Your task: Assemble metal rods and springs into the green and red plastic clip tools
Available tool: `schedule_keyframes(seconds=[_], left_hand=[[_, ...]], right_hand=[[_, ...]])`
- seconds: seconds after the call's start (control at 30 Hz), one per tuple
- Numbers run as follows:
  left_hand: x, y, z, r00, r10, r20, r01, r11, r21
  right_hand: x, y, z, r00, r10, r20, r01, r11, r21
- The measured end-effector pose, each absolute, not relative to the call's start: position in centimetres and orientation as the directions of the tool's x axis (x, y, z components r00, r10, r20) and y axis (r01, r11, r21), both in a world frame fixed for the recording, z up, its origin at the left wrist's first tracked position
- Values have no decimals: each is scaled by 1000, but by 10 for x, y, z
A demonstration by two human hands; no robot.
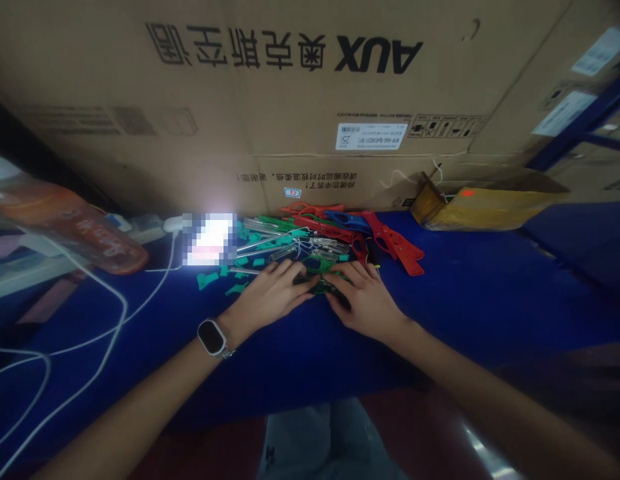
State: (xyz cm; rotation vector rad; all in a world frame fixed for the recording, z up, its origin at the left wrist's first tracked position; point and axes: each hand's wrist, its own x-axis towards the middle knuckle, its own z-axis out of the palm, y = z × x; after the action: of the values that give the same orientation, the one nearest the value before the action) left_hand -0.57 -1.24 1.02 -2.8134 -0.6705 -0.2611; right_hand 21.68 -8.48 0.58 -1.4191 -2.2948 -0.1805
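Observation:
Both hands rest on a blue table (490,293) in front of a pile of small parts (310,243). My left hand (273,293), with a watch (211,337) on its wrist, lies palm down, fingers reaching onto a green part (317,264). My right hand (365,300) lies beside it, fingertips curled onto the same green part with thin wires. Behind the hands lie green plastic pieces (230,275), clear tubes (270,243) and red and blue plastic handles (390,243). The part under the fingers is mostly hidden.
A large cardboard box (310,100) printed AUX walls off the back. A lit screen (210,239) glows at left centre. An orange bottle (80,230) lies at left, white cables (105,333) trail across the table. A yellow packet (485,207) sits at right.

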Motion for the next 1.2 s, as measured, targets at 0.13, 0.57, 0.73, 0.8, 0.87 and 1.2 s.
schedule_keyframes(seconds=[0.13,0.57,0.73,0.8,0.87,1.2], left_hand=[[-6,-12,8,874,416,250,462,-873,-160],[-9,-8,2,848,427,313,441,-897,28],[-9,-7,2,846,428,318,438,-898,45],[-9,-7,2,844,433,317,440,-896,54],[-9,-7,3,843,437,312,440,-896,66],[-10,-7,2,840,438,319,431,-897,97]], right_hand=[[215,-87,2,-415,822,389,874,479,-80],[233,-80,12,-367,836,407,848,481,-222],[232,-74,26,-444,845,297,841,507,-187],[229,-72,30,-456,852,258,847,505,-168],[226,-71,32,-455,859,235,853,496,-164],[227,-73,26,-406,877,256,862,461,-211]])
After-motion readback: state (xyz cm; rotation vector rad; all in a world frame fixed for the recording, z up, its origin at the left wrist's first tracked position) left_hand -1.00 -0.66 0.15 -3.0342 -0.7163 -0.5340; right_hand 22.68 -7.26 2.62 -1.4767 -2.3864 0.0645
